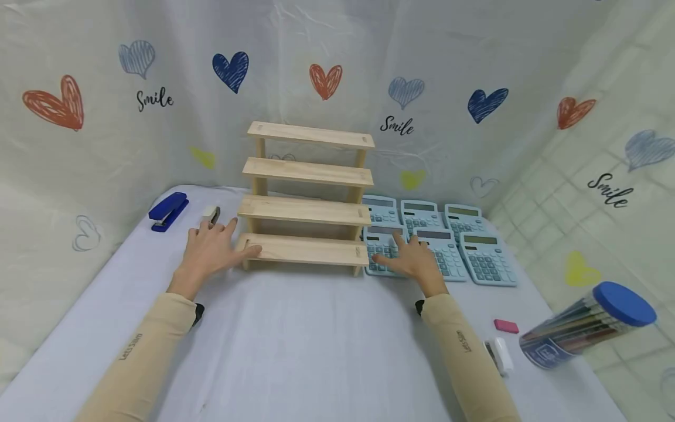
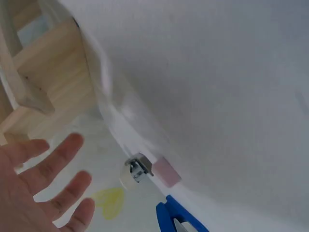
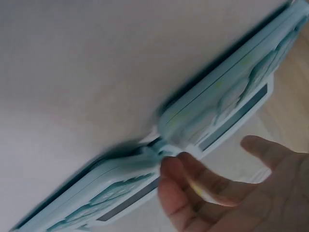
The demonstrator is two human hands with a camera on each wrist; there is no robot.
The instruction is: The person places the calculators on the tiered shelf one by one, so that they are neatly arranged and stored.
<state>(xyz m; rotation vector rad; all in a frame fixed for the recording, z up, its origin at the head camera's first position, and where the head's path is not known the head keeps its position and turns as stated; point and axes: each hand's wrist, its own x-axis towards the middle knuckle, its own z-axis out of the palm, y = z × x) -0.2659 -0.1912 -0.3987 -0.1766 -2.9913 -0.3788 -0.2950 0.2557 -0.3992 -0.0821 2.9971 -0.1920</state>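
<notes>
A wooden tiered shelf (image 1: 306, 249) stands at the back of the table. My left hand (image 1: 208, 252) is at the left end of its lowest step, fingers spread and thumb overlapping the board; the left wrist view shows nothing in this hand (image 2: 38, 188). My right hand (image 1: 413, 261) hovers over the front row of light blue calculators (image 1: 487, 261), close to the shelf's right end. In the right wrist view its fingers are loosely bent, with the fingertips (image 3: 171, 166) right at the gap between two calculators (image 3: 222, 96), and grip nothing.
Beyond my left hand are a blue stapler (image 1: 169, 211), a small white stapler (image 1: 212, 214) and a pink eraser (image 2: 166, 172). At right lie another pink eraser (image 1: 506, 326) and white stapler (image 1: 502, 356), beside a blue-lidded tub of pencils (image 1: 585, 325). A heart-patterned curtain (image 1: 337, 35) hangs behind.
</notes>
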